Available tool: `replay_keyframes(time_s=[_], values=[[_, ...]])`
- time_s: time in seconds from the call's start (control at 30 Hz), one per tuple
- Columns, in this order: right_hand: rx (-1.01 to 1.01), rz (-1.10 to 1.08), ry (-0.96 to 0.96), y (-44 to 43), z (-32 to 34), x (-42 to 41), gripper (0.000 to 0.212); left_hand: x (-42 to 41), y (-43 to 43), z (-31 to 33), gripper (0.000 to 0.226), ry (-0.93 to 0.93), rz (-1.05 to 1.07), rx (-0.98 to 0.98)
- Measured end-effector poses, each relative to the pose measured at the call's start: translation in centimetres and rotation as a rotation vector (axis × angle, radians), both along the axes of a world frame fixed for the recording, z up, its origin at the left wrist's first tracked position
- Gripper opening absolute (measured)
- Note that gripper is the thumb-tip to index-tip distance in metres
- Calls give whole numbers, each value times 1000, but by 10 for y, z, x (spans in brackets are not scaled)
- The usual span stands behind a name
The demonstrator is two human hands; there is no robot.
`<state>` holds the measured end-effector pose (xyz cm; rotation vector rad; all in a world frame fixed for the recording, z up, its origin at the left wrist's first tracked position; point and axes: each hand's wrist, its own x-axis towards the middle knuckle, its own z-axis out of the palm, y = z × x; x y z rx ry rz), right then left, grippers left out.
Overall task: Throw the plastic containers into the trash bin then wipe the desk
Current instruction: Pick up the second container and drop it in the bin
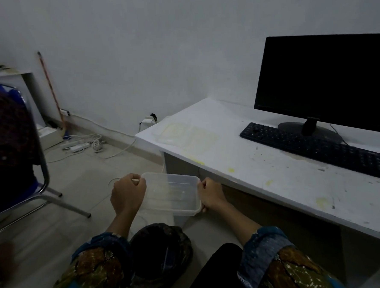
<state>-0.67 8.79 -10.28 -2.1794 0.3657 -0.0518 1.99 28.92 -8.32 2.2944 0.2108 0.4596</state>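
Both hands hold one clear plastic container [172, 192] in the air, in front of the near left end of the desk [275, 178]. The left hand [127, 193] grips its left short end with curled fingers, and the right hand [210, 195] grips its right end the same way. The container is open-topped and looks empty apart from faint streaks on its bottom.

Just below and nearer sits the trash bin [183, 237], lined with a dark bag. Its inside is too dark to make out, and the person's sleeves cover part of its rim.

On the far left corner of the desk lies more clear plastic ware [179, 133]. It is pale against the white top, so I cannot tell how many pieces there are or whether they are tubs or lids. Yellowish stains mark the desk surface around it and along the near edge.

To the right stand a dark monitor [327, 79], cut off by the frame, and a black keyboard [314, 147] in front of it. On the left, a metal-framed chair [42, 170] is partly out of view. A broom [51, 92] leans on the far wall, with white cables [84, 144] on the floor near it.
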Motion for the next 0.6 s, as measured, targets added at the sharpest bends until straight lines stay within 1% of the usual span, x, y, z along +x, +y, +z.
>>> replay_keyframes(time_s=[0.1,0.2,0.33,0.4,0.5,0.6], values=[[43,6,91,7,-16,5,32,3,8,-16,23,33,3,11],[63,58,156,12,-31,12,20,5,13,-29,25,65,-1,10],[100,53,239,17,-44,17,16,13,21,-50,31,132,-63,-46],[117,41,256,19,-51,18,12,18,26,-62,34,189,-114,-58],[117,-14,269,23,-62,24,18,22,32,-80,38,269,-197,-80],[110,-42,268,28,-77,31,16,24,36,-95,41,302,-246,-114]])
